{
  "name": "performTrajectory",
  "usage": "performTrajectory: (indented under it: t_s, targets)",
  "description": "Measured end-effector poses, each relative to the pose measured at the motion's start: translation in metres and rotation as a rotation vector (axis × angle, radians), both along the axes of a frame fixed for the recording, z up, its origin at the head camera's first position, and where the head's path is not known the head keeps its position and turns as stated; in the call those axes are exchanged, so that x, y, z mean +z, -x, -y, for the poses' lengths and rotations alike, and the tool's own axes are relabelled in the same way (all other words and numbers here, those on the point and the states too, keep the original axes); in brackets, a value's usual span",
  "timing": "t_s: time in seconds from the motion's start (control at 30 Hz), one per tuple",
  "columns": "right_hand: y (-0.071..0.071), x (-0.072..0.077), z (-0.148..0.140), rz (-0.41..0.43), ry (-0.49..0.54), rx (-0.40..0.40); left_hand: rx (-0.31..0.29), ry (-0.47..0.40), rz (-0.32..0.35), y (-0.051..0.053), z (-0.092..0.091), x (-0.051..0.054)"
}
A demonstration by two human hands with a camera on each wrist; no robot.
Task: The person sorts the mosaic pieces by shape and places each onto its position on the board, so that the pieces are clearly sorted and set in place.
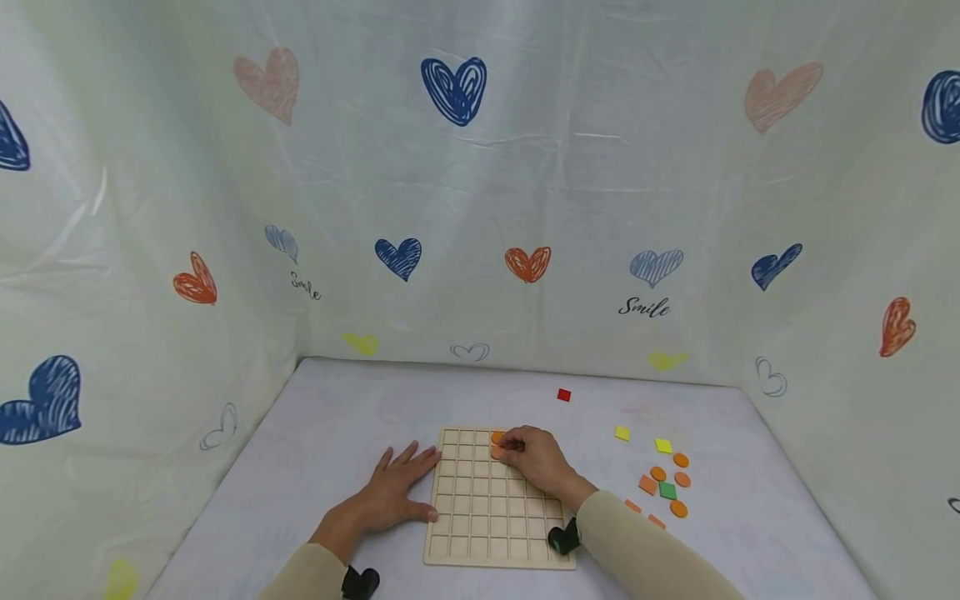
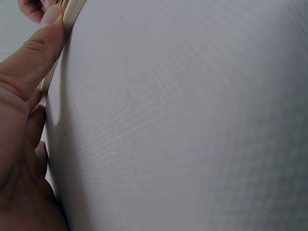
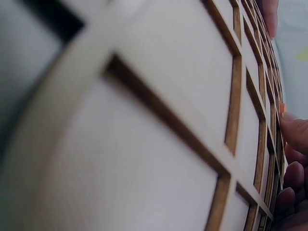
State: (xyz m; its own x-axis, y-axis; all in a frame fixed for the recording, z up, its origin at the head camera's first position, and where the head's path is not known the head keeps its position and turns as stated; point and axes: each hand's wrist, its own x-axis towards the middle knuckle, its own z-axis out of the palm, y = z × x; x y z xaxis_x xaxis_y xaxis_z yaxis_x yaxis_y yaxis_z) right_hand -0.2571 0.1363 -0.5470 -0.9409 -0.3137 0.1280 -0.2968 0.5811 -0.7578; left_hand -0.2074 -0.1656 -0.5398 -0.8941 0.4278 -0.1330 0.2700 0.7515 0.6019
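A wooden grid board (image 1: 480, 504) lies flat on the table, most of its square cells bare. My left hand (image 1: 390, 493) has its fingers spread, with fingertips and thumb against the board's left edge; in the left wrist view the thumb (image 2: 41, 50) rests along that edge. Over the top of the grid, my right hand (image 1: 543, 462) has its fingers curled, pinching an orange disc (image 1: 497, 452) at the thumb tip. Another orange disc (image 1: 497, 437) sits in the cell just above. In the right wrist view a sliver of orange (image 3: 282, 108) shows by the thumb; the fingers partly hide the pieces.
Right of the board lie several orange discs (image 1: 678, 509), orange squares (image 1: 648, 485), a green square (image 1: 667, 491) and yellow squares (image 1: 663, 446). A red square (image 1: 564, 395) lies near the back. A heart-printed curtain (image 1: 585, 192) surrounds the table (image 1: 360, 400).
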Motion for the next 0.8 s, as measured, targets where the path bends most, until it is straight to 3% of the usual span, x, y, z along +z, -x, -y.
performTrajectory:
  t_s: [0.43,0.8]
  targets:
    - [0.0010,0.0025,-0.0019,-0.038,-0.055,0.066,0.010,0.008,-0.006,0.0000,-0.0008,-0.0014]
    - [0.0020,0.0002,-0.0046,-0.008,-0.019,0.042,0.005,-0.007,-0.004,0.0005,-0.0004,-0.0042]
